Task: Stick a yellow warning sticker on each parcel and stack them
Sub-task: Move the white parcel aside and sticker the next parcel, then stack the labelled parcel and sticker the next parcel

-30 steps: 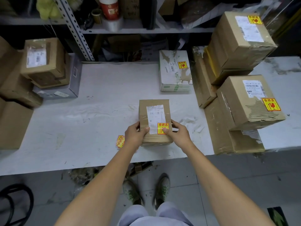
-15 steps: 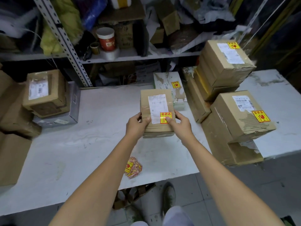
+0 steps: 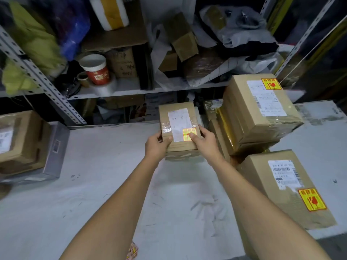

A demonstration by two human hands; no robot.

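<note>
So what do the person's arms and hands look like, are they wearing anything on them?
Nothing is worn on them. The left hand and right hand have no gloves, and no rings, watch or bracelets show. Both forearms are uncovered right down to the bottom edge of the picture, so no sleeves are visible. No markings show on the arms either.
</note>
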